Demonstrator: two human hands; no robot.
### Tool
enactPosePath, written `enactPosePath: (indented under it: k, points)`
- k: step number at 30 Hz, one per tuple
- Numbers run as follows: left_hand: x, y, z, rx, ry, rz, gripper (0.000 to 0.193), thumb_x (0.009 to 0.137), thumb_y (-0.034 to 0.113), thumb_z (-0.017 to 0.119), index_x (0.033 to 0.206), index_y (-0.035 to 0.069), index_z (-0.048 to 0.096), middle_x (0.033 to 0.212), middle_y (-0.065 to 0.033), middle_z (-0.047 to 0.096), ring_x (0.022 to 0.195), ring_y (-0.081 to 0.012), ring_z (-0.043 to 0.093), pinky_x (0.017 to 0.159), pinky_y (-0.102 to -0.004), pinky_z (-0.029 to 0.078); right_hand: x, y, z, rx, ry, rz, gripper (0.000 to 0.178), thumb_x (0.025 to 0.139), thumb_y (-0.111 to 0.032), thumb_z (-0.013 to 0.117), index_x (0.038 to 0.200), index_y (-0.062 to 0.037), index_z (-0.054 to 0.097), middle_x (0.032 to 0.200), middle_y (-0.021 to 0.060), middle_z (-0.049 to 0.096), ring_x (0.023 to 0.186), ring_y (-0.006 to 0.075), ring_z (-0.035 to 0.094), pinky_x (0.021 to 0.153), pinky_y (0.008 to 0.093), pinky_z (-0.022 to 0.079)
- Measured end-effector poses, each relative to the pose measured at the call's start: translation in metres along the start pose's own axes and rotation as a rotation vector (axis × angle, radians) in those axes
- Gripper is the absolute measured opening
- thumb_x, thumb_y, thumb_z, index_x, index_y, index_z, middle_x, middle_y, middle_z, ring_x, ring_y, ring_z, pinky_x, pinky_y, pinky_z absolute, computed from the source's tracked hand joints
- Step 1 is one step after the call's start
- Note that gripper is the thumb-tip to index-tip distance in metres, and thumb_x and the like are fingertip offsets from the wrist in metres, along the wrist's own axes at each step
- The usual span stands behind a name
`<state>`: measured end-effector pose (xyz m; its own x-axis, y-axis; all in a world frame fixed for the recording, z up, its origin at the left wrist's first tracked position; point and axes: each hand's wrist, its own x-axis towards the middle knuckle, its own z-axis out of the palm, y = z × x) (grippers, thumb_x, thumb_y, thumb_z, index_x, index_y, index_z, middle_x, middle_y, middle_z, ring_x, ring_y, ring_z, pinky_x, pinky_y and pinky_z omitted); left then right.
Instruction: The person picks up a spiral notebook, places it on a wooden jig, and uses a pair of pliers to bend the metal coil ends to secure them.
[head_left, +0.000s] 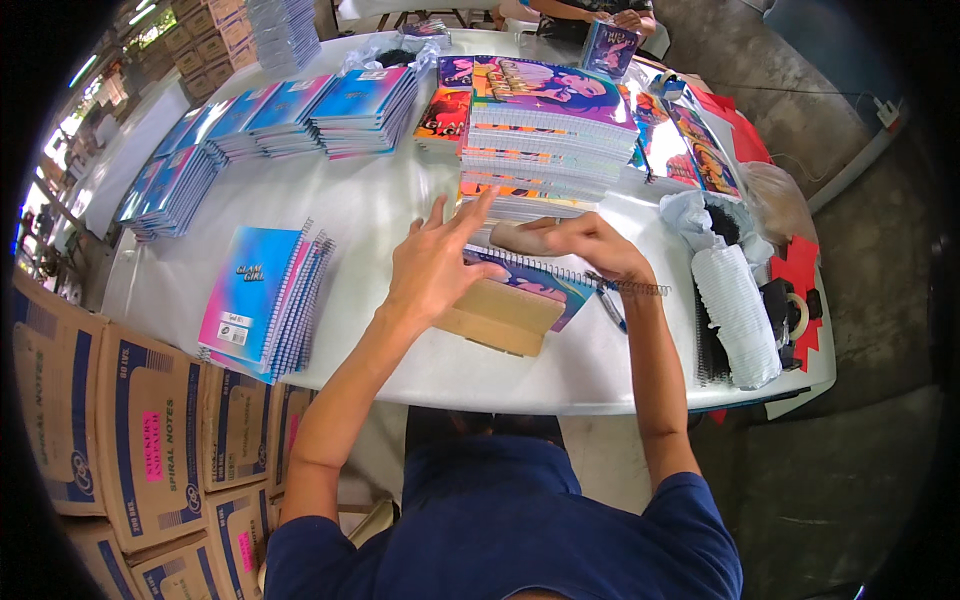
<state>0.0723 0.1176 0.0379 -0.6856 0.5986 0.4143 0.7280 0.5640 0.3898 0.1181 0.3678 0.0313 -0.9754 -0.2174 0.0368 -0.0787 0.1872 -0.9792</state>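
A purple-covered notebook (545, 289) stands tilted in front of me, a black spiral coil (600, 276) along its top edge. The coil's loose end sticks out past the right corner. A tan cardboard piece (500, 318) lies against its near side. My left hand (440, 258) is open at the notebook's left end, fingers spread, thumb near the top edge. Over the coil, my right hand (590, 245) has its fingers bent together, with a tan covering (518, 238) at one finger; their undersides are hidden. Just behind rises a tall stack of illustrated notebooks (548, 125).
Blue-and-pink spiral notebooks (262, 295) lie stacked at left, with more stacks (365, 105) farther back. At right are a white wrapped roll (735, 315), a tape roll (797, 315) and a pen (612, 310). Cartons (155, 440) stand lower left. Another person (590, 15) works across the table.
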Motion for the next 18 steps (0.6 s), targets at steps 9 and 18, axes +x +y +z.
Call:
enactPosePath:
  k: [9,18]
  points:
    - [-0.005,-0.026,0.014,-0.582,0.194,-0.153,0.11,0.06,0.005,0.087,0.15,0.022,0.027,0.14,-0.0179,0.049,0.126,-0.0299,0.05,0.092,-0.0349,0.052,-0.004,-0.003,0.012,0.726,0.043,-0.059,0.048,0.085,-0.039,0.068,0.104,0.0057,0.07,0.115,0.0175,0.066,0.11,0.0242,0.059,0.098,0.0355,0.043]
    - [-0.016,-0.043,0.034,-1.06,0.112,-0.273,0.09,0.075,-0.006,0.076,0.15,0.015,0.031,0.138,-0.0178,0.051,0.115,-0.0188,0.055,0.08,-0.0256,0.052,-0.001,0.002,0.017,0.284,0.001,-0.008,0.055,0.082,-0.04,0.072,0.106,0.0096,0.067,0.121,0.0191,0.062,0.11,0.0258,0.059,0.097,0.0363,0.044]
